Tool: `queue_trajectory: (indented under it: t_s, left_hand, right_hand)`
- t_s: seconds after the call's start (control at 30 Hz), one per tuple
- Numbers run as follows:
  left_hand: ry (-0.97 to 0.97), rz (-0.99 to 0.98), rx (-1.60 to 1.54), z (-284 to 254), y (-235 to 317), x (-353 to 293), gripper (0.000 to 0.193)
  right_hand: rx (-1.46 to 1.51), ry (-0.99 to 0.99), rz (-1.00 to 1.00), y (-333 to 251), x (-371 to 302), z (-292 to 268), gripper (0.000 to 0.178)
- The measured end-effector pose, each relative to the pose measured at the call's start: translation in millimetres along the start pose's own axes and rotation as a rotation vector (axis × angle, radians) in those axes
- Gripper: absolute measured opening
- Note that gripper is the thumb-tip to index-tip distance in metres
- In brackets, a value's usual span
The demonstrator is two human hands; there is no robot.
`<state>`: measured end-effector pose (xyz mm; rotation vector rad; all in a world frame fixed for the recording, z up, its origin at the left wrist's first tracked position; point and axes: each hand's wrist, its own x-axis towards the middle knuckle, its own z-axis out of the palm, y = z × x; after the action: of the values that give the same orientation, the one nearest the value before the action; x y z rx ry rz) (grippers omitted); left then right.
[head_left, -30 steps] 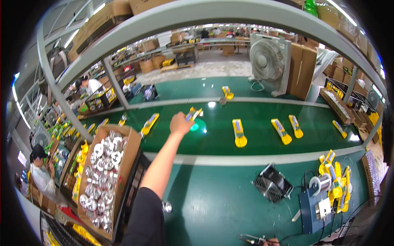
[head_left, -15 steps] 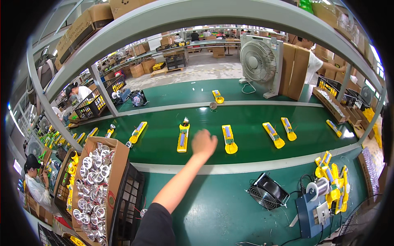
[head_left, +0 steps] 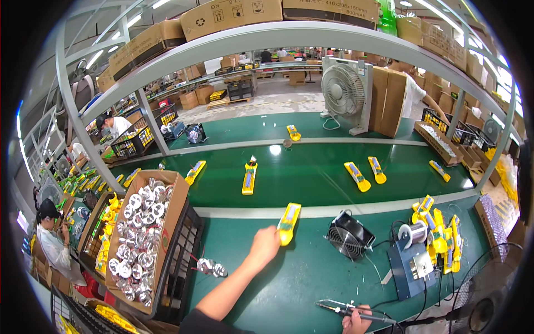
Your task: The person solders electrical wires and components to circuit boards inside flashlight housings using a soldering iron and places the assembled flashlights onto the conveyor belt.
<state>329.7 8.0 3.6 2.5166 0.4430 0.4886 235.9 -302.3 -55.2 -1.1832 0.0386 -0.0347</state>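
Observation:
My left hand (head_left: 264,245) pinches the edge of a yellow flashlight half-shell (head_left: 288,224), raised over the near side of the green bench (head_left: 250,300). Inside the shell lie a bluish-purple battery and a small green circuit board. At the lower edge, my right hand (head_left: 356,320) is closed round a soldering iron (head_left: 332,307) whose tip points left. A few silver reflector lamps (head_left: 212,268) with red wires rest on the bench, left of my left forearm.
More yellow half-shells (head_left: 249,177) lie along the green conveyor belt (head_left: 300,172). A carton of reflectors (head_left: 177,207) stands left. Right are a small black fan (head_left: 349,236), a solder spool (head_left: 412,236), a blue soldering station (head_left: 405,273) and piled yellow shells (head_left: 442,239). A large fan (head_left: 343,91) stands beyond.
My left hand has come back from over the belt to the bench, now gripping a yellow half-shell. My right hand has entered view with the soldering iron. The view has shifted slightly.

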Motion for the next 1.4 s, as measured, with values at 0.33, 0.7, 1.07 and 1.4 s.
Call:
queue_trajectory:
  t_s: [0.33, 0.7, 1.07, 1.4]
  left_hand:
    - [0.108, 0.102, 0.114, -99, -32, -225, 0.013]
    - [0.171, 0.106, 0.009, -90, -32, -234, 0.018]
    - [0.041, 0.091, 0.033, -90, -31, -246, 0.01]
    - [0.013, -0.048, -0.043, -74, -7, -253, 0.012]
  right_hand:
    - [0.175, -0.043, -0.038, -11, -15, 8, 0.013]
    - [0.194, 0.051, -0.032, -14, -16, 10, 0.013]
    - [0.114, 0.078, 0.087, -24, -18, 10, 0.01]
    - [0.086, 0.006, 0.025, -19, -15, 8, 0.005]
